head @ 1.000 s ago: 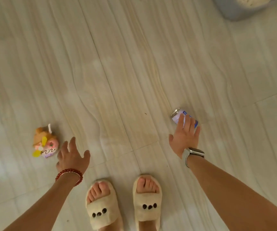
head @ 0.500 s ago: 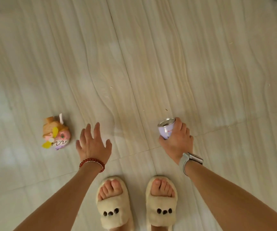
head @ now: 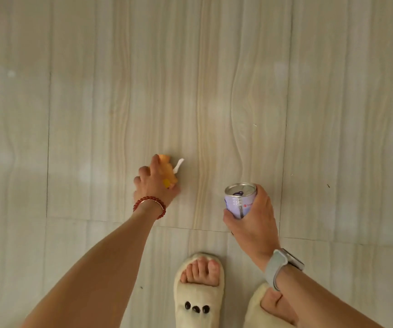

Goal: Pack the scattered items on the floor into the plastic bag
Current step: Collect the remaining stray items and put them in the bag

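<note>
The left hand [head: 154, 188] is down on the floor [head: 96, 102], with a string of red beads [head: 149, 202] round its wrist. Its fingers are curled over a small soft toy [head: 168, 172], so its grip is closed on the toy. The toy is orange with a bit of yellow, and most of it is hidden under the hand. A thin white tag [head: 178, 165] sticks out on its far side. The toy looks squashy, so it should be easy to lift. A good way would be to close the whole hand round it and pick it straight up, so the tag does not slip out and drag.

To the right, the right hand [head: 253, 218] holds a small can [head: 239, 200] up off the floor. Its grip is wrapped round the side of the can, thumb on one side and fingers on the other. The can is round, smooth and pale purple, with a shiny silver top and a pull ring. It is hard and a bit slippery, so a firm hold round the middle is best. A grey watch [head: 283, 265] sits on that wrist.

Below are two fluffy cream slippers [head: 199, 301] with dark dots. The floor is smooth and pale, with wavy lines like wood.

The plastic bag is not in view, so both things will need to be carried to it.
</note>
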The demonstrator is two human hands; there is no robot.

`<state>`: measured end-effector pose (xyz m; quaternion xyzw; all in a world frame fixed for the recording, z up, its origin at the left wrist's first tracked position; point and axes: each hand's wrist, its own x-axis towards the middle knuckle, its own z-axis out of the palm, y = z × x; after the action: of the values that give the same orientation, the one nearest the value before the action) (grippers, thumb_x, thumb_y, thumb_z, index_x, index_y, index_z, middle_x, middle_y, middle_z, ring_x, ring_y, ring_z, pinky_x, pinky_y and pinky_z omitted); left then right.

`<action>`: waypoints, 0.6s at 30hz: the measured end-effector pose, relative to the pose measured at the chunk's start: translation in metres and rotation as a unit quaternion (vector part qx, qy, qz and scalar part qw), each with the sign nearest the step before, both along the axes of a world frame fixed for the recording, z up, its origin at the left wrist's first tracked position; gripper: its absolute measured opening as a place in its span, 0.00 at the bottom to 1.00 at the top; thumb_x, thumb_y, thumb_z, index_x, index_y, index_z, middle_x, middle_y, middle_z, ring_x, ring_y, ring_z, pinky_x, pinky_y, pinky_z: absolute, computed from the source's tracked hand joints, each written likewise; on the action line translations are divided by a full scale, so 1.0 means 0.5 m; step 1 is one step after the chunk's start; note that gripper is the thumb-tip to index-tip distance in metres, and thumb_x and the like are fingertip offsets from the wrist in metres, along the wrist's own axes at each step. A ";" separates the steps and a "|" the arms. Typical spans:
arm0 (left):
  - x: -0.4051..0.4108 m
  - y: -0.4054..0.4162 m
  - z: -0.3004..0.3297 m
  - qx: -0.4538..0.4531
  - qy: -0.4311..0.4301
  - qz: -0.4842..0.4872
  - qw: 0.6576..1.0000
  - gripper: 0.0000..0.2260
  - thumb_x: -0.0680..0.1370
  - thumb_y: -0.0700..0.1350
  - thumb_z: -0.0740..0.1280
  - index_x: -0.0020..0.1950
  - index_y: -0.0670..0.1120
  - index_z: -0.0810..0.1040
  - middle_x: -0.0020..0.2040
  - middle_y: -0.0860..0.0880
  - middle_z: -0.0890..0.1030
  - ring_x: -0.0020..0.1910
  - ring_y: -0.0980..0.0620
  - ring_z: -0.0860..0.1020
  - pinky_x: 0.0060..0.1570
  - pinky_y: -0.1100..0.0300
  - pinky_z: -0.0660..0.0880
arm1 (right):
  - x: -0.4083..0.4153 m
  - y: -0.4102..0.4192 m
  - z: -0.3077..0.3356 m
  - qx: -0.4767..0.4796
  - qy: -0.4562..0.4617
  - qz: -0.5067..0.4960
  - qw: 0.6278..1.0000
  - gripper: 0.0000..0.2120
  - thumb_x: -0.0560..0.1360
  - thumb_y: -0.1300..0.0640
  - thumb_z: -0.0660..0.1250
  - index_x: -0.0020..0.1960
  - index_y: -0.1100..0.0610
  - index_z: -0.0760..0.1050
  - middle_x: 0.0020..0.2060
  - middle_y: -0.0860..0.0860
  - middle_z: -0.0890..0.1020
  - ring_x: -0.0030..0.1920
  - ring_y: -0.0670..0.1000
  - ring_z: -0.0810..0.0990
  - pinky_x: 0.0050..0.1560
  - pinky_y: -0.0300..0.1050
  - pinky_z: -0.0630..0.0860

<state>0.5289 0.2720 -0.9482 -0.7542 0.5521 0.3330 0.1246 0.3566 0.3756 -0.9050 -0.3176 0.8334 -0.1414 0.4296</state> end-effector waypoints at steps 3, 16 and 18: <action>0.004 0.076 0.089 0.046 0.077 0.060 0.994 0.38 0.69 0.48 0.67 0.72 0.55 0.49 0.66 0.43 0.63 0.62 0.42 0.65 0.57 0.49 0.68 | -0.013 0.024 0.084 0.038 0.008 0.034 0.999 0.30 0.65 0.55 0.71 0.64 0.58 0.64 0.57 0.54 0.74 0.57 0.57 0.72 0.57 0.55 0.72; 0.214 0.272 0.772 -0.060 0.144 0.331 0.931 0.38 0.70 0.49 0.67 0.74 0.52 0.49 0.67 0.42 0.64 0.62 0.44 0.68 0.60 0.54 0.68 | 0.185 -0.045 0.701 0.001 -0.027 0.285 0.958 0.35 0.65 0.54 0.72 0.67 0.57 0.61 0.61 0.55 0.73 0.60 0.57 0.72 0.60 0.53 0.72; 0.263 0.297 0.895 -0.110 0.142 0.385 0.905 0.37 0.71 0.47 0.68 0.74 0.51 0.50 0.66 0.41 0.65 0.63 0.44 0.68 0.59 0.57 0.66 | 0.249 -0.051 0.811 -0.023 -0.038 0.335 0.941 0.36 0.65 0.54 0.72 0.69 0.58 0.59 0.62 0.55 0.72 0.62 0.57 0.72 0.61 0.53 0.71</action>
<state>0.6605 0.4207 -0.5010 -0.8615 0.2641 0.3961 -0.1766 0.4812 0.3502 -0.4997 -0.5825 0.6583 -0.0204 0.4764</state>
